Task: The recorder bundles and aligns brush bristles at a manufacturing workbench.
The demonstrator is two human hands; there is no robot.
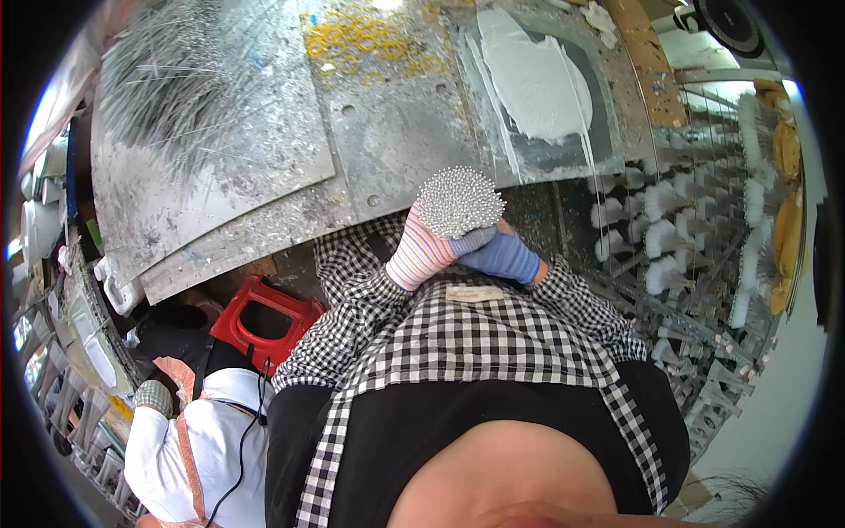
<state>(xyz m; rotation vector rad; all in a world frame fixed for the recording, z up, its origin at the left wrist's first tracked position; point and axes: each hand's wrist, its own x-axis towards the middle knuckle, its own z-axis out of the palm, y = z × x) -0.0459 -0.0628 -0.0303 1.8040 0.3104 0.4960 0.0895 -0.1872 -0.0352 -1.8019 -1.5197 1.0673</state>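
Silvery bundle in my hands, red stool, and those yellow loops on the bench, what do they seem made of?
Silvery bundle: probably metal or metallic coating; its beadlike ends gleam, but the shafts are hidden.
Red stool: likely moulded plastic, smooth, slightly glossy, evenly coloured with rounded corners.
Yellow loops: perhaps rubber, judging by their thin, irregular curves; finish unclear.
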